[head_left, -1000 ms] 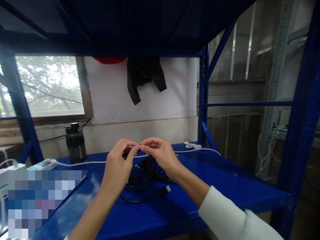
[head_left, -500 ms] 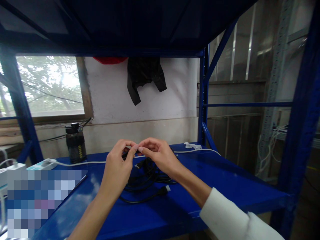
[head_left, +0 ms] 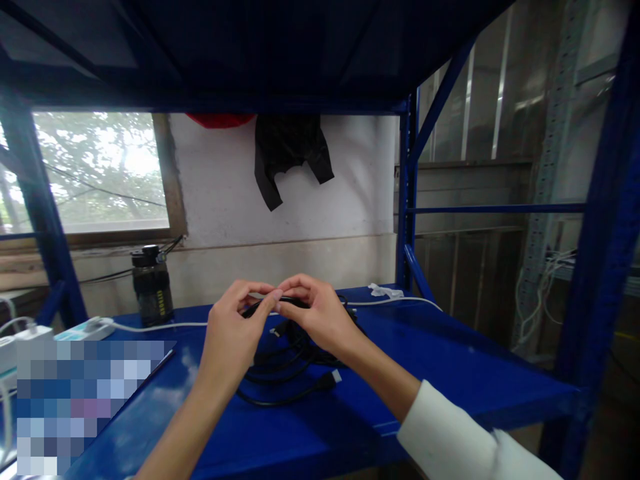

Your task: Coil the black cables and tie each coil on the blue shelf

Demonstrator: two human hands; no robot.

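Both hands meet above the blue shelf, fingertips together, pinching a black cable (head_left: 293, 301). My left hand (head_left: 241, 317) is closed on it, with a dark stretch of cable showing behind the thumb. Closed on the same cable from the other side is my right hand (head_left: 320, 313). Below them lie loose loops of black cable (head_left: 280, 365) on the shelf. A black plug with a pale end (head_left: 327, 381) points right in front of the loops. A smaller connector (head_left: 278, 330) shows just under the fingers. My right hand and wrist hide part of the pile.
A dark bottle (head_left: 153, 287) stands at the back left beside a white power strip (head_left: 95, 328). Its white cord (head_left: 165, 327) runs behind my hands. A crumpled white piece (head_left: 385, 291) lies at the back right of the blue shelf (head_left: 450, 373). A blue upright (head_left: 590, 240) rises at right.
More black cable now shows arched between my hands, between fingers and thumbs. The left hand has shifted slightly left; the plug on the shelf stays nearly where it was.
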